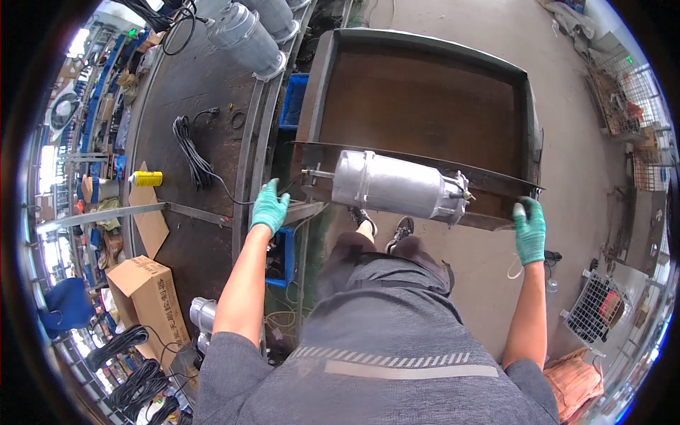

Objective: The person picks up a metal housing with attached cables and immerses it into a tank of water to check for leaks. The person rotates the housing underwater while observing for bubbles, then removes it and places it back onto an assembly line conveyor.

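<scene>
A silver cylindrical metal housing (389,184), like a motor, lies on its side across the near part of a large metal tray (528,120). Rods and a brass-coloured fitting show at its right end. A black cable runs from its left end past my left hand (269,207), which wears a green glove. The fingers of that hand are spread, and the cable passes behind or under them. My right hand (530,230), gloved the same way, is by the tray's near right corner, fingers stretched forward. Whether it touches the metal there is hard to tell.
On the dark workbench (184,92) at left are a coiled black cable (190,149), a yellow can (146,178), a cardboard box (152,301) and more silver housings (248,42). Blue bins (282,258) sit under its edge. Wire racks (598,304) stand at right.
</scene>
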Available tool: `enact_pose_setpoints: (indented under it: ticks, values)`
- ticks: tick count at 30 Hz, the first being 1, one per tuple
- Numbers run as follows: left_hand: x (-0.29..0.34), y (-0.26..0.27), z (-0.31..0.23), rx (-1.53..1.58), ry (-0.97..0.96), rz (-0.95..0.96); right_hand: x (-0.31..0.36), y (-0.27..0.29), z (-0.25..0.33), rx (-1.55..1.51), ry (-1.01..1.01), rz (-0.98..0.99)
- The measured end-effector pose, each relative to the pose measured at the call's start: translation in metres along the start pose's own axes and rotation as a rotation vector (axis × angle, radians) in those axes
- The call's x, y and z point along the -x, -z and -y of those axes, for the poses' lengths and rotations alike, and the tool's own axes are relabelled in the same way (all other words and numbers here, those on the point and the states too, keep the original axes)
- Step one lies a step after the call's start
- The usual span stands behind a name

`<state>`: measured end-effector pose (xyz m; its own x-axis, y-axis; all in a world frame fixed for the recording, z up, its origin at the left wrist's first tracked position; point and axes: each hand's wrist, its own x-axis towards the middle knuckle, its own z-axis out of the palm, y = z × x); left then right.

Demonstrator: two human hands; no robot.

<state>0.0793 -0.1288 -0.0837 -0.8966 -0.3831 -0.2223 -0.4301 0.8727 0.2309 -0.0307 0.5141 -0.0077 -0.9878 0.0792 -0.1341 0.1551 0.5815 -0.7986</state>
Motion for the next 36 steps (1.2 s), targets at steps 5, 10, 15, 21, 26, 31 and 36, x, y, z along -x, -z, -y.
enact_pose_setpoints:
  ticks: [5, 10, 15, 21, 26, 31, 36]
  values:
    - [-0.008, 0.032, -0.028, -0.175, -0.154, 0.436, -0.002, -0.058, 0.148, 0.304, 0.302, 0.465]
    - [0.005, 0.128, -0.042, -0.123, -0.247, 0.498, -0.029, -0.081, 0.166, 0.271, 0.074, 0.736]
    - [-0.021, 0.157, -0.035, 0.155, -0.309, 0.293, -0.049, -0.082, 0.165, 0.093, 0.055, 0.68]
    - [-0.057, 0.18, -0.067, 0.427, -0.357, 0.148, -0.077, -0.022, 0.234, 0.141, -0.119, 0.531]
    - [-0.104, 0.157, -0.047, 0.121, -0.354, 0.246, -0.11, 0.012, 0.247, 0.056, -0.118, 0.389]
    - [-0.134, 0.107, -0.125, 0.229, -0.606, 0.078, -0.162, -0.05, 0.236, 0.162, 0.016, 0.439]
    - [-0.162, 0.031, -0.163, 0.163, -0.725, 0.088, -0.199, -0.105, 0.197, 0.4, 0.101, 0.465]
